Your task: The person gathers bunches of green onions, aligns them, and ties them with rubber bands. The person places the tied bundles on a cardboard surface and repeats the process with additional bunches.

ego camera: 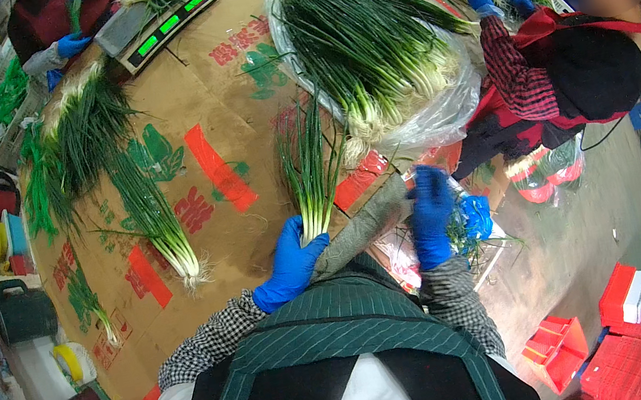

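Observation:
My left hand, in a blue glove, grips a small bunch of green onions by its white root ends, the leaves pointing away from me over the table edge area. My right hand, also gloved in blue, is blurred and raised to the right, above a box of scraps; whether it holds anything cannot be told. Beyond lies a large heap of green onions on a clear plastic bag. A separate bunch of green onions rests on the cardboard to the left, and a few thin stalks lie farther left.
Cardboard with red tape covers the table. A digital scale and another onion pile are at the far left. A co-worker stands at the right; another's gloved hand is near the scale. Red crates stand on the floor.

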{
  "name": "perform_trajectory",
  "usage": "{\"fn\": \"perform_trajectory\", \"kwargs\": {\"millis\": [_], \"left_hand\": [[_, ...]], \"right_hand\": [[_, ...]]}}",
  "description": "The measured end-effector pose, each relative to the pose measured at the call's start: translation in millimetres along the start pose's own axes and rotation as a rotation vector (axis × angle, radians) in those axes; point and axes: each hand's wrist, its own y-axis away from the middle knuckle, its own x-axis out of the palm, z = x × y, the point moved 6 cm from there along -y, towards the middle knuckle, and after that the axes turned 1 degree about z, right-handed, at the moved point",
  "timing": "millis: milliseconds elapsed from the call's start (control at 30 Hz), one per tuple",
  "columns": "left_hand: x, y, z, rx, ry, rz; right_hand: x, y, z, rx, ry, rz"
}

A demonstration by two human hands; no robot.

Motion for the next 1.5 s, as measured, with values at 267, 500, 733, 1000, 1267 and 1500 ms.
{"fn": "perform_trajectory", "kwargs": {"millis": [267, 500, 733, 1000, 1267, 1500], "left_hand": [[1, -2, -4, 0.126, -0.013, -0.039], [9, 3, -7, 0.053, 0.031, 0.061], [2, 3, 0, -0.107, 0.244, 0.039], [9, 3, 1, 0.027, -0.129, 0.266], [-54, 22, -47, 0.338, -0.606, 0.01], [-196, 47, -61, 0.335, -0.235, -0.863]], "right_hand": [[-61, -15, -52, 0.601, -0.646, -0.073], [105, 64, -3, 0.627, -0.452, 0.77], [110, 68, 1, 0.719, -0.558, 0.769], [118, 68, -3, 0.678, -0.542, 0.796], [86, -29, 49, 0.384, -0.585, 0.517], [48, -90, 49, 0.077, -0.209, 0.319]]}}
